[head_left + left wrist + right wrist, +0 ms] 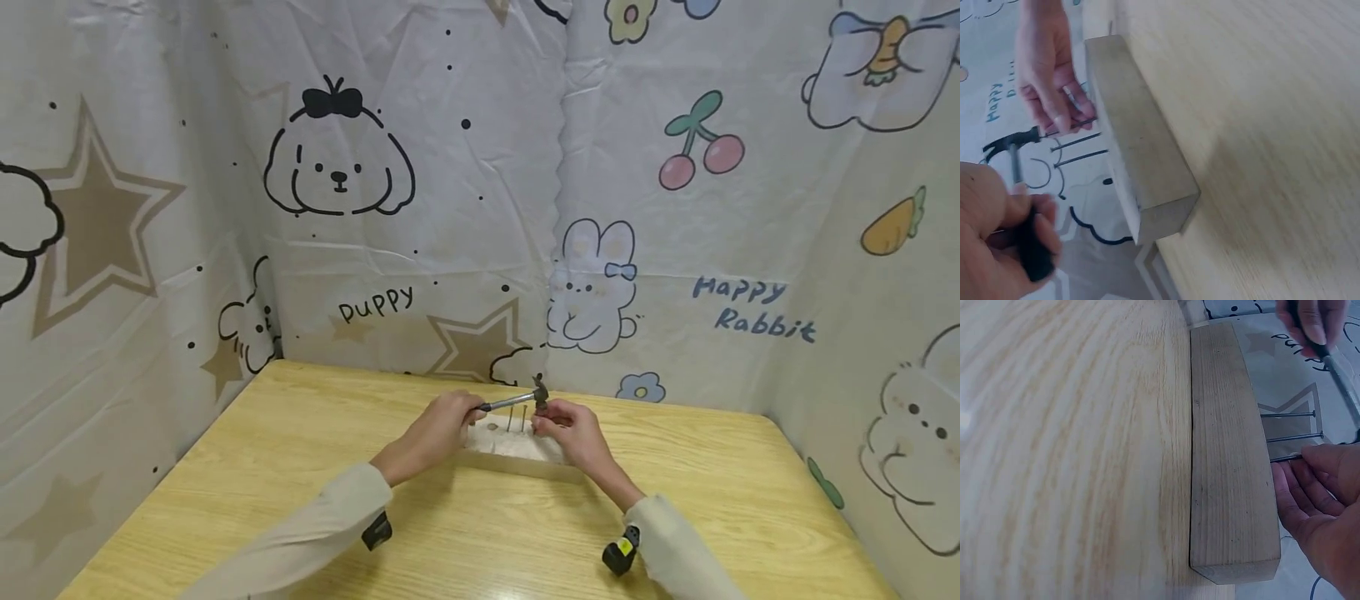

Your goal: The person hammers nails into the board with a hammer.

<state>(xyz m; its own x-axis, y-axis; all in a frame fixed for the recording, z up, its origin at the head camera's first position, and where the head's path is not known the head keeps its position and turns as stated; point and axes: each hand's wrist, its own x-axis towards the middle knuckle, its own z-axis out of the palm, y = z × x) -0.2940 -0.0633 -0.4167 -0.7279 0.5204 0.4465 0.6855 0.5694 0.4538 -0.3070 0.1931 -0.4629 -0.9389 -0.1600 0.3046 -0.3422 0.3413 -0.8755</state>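
My left hand [447,423] grips the dark handle of a claw hammer [513,402], seen closely in the left wrist view with the black head [1011,142] over a nail. With thumb and fingers, my right hand [573,431] pinches that nail [1286,458], whose tip meets the top of a wooden block [517,467]. The hammer head looks to be at or very near the nail's top. Two more nails stand upright in the block beside it, a middle nail [1294,437] and an outer nail [1288,415]. A dark knot [1107,181] marks the block's top.
The block lies on a light wood-grain table [480,533], towards its back edge. Behind and at both sides hangs a printed cloth [450,250] with cartoon animals and stars. Black wrist cameras [621,553] hang under both sleeves.
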